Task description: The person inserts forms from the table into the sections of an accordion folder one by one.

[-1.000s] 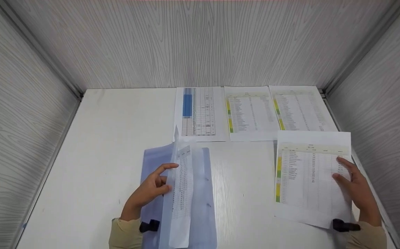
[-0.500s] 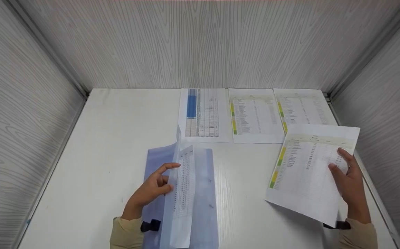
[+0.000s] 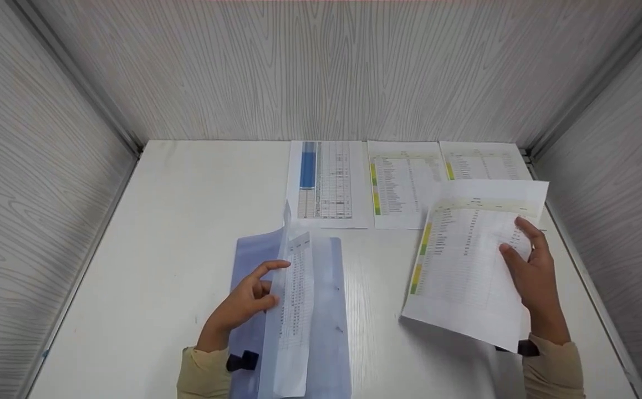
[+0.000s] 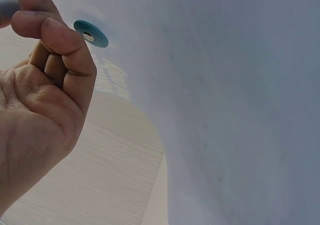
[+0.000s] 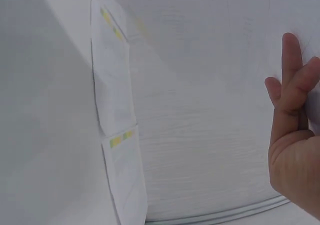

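Translucent blue plastic folder (image 3: 327,277): flexible, on the white bench (image 3: 188,194) before you; round teal button (image 4: 95,32).
Your left hand (image 3: 243,299): fingers pinch the raised cover (image 3: 269,346), probably to hold it parted.
Printed white paper (image 3: 293,316): bowed, beside the cover.
Your right hand (image 3: 534,274): fingers grip a tilted white sheet with yellow-green strip (image 3: 457,277) near its right edge.
Three flat printed sheets (image 3: 404,183): rear row, seemingly spread for viewing.
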`<action>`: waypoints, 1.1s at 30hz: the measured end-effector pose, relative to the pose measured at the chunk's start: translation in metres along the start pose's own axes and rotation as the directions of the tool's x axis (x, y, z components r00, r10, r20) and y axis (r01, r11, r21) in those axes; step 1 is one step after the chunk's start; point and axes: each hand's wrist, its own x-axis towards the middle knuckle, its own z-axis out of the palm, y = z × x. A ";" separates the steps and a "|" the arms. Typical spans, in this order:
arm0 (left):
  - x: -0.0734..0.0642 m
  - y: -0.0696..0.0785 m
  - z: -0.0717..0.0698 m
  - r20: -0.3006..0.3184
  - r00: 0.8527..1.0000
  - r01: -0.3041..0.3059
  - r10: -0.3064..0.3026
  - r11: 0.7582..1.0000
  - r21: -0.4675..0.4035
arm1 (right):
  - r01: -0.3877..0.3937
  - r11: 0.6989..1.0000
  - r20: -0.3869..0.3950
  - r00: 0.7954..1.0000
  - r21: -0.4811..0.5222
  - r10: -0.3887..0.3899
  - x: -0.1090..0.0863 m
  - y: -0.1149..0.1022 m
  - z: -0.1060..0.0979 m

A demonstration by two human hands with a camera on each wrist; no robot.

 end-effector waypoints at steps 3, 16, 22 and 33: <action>0.000 0.000 0.000 0.006 1.000 -0.009 0.009 1.000 -0.010 | 0.022 0.999 0.047 0.999 0.025 -0.023 0.003 -0.009 0.013; 0.001 -0.001 -0.002 0.035 0.998 -0.056 0.057 0.997 -0.046 | 0.048 0.998 0.186 0.982 -0.031 -0.041 0.016 -0.038 0.063; 0.002 0.000 -0.001 0.023 0.999 -0.036 0.037 0.999 -0.036 | 0.070 0.998 0.221 0.973 -0.006 -0.067 0.019 -0.050 0.079; 0.003 -0.001 -0.003 0.041 0.998 -0.051 0.054 0.997 -0.052 | 0.084 0.995 0.271 0.958 0.050 -0.095 0.020 -0.050 0.106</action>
